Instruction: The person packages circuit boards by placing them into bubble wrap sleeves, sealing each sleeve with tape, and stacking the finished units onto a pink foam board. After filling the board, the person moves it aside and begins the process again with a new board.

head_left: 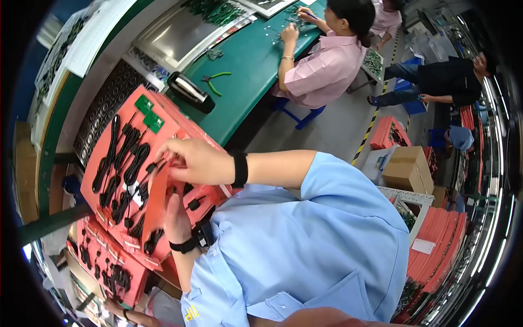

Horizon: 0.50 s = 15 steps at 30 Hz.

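Note:
My right hand (pixel 192 161) is closed, thumb and fingers pinching the upper end of a flat orange-red plastic piece (pixel 156 204), possibly a bag. A small black cable end (pixel 159 164) shows beside those fingertips. Below it, my left hand (pixel 177 222) is upright against the same piece, its fingers partly hidden behind it. Both hands are over a stack of pinkish-red sheets (pixel 98 144). Coiled black cables (pixel 129 143) lie in rows on the top sheet, and two small green circuit boards (pixel 153 122) are near its far corner.
A green workbench (pixel 239 82) carries green-handled pliers (pixel 216 82) and a black-and-white device (pixel 190 92). A co-worker in pink (pixel 327 71) sits there. A second red stack with cables (pixel 109 267) is at lower left. A cardboard box (pixel 408 169) and more red sheets (pixel 438 240) are at right.

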### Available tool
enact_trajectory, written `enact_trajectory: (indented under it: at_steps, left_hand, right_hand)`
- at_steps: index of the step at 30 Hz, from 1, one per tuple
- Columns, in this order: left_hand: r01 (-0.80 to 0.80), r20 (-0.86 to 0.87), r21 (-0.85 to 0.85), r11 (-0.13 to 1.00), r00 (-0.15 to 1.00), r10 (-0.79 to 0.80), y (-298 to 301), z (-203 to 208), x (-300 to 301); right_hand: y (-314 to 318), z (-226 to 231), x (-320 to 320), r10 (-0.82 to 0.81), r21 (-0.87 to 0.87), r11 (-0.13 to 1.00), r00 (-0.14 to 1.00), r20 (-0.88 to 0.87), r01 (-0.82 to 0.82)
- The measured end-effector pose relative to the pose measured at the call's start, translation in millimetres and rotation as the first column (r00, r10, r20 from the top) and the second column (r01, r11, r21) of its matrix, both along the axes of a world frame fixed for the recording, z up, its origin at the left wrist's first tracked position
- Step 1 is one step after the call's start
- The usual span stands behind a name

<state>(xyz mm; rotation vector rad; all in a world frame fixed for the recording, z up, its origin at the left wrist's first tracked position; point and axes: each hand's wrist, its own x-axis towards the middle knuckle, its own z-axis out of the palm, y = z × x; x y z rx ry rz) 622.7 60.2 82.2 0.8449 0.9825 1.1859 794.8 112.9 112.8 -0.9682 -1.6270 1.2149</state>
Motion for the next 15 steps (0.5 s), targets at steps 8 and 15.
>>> enact_trajectory:
  at_steps: [8, 15]
  left_hand:
    - [-0.212, 0.341, -0.239, 0.947, 0.895, 0.287, 13, 2, -4]
    - [-0.104, 0.357, -0.446, 0.889, 0.89, 0.284, 19, -18, -29]
  right_hand:
    - [32, -30, 21, 0.245, -0.302, 0.931, 0.965, 0.092, -0.208]
    - [180, -88, 18, 0.046, 0.401, 0.848, 0.804, 0.593, -0.345]
